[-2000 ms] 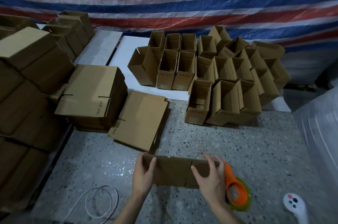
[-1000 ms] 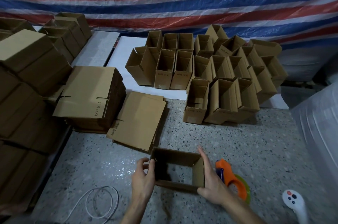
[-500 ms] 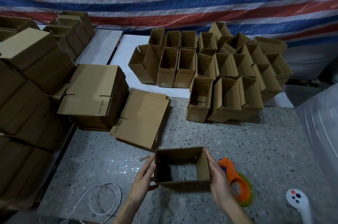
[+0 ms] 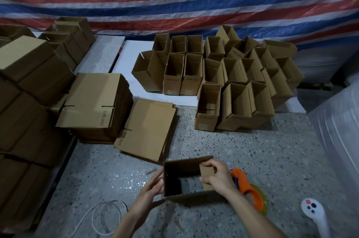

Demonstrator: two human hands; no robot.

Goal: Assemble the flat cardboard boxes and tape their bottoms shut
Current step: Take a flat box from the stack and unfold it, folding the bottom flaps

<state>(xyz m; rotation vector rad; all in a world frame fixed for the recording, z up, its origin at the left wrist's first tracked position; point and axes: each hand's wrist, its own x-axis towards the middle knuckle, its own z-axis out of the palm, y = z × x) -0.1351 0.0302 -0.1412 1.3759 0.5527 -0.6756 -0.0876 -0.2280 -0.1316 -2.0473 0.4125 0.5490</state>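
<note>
An opened cardboard box (image 4: 182, 167) stands on the speckled floor in front of me, with the floor showing through its open middle. My left hand (image 4: 152, 187) lies flat against its left wall, fingers straight. My right hand (image 4: 218, 176) curls round the small right-hand flap and bends it inward over the opening. An orange tape dispenser (image 4: 245, 187) with a greenish roll lies on the floor just right of the box, partly hidden behind my right hand.
Flat box blanks lie in a short pile (image 4: 147, 127) and a tall stack (image 4: 97, 105) ahead to the left. Several assembled boxes (image 4: 233, 86) stand further back. More cartons (image 4: 23, 86) fill the left. A white cable (image 4: 108, 216) and a white controller (image 4: 314, 216) lie near me.
The flat blank was squared into an open tube between my hands. My right hand moved from the box's right wall onto the side flap and folded it inward.
</note>
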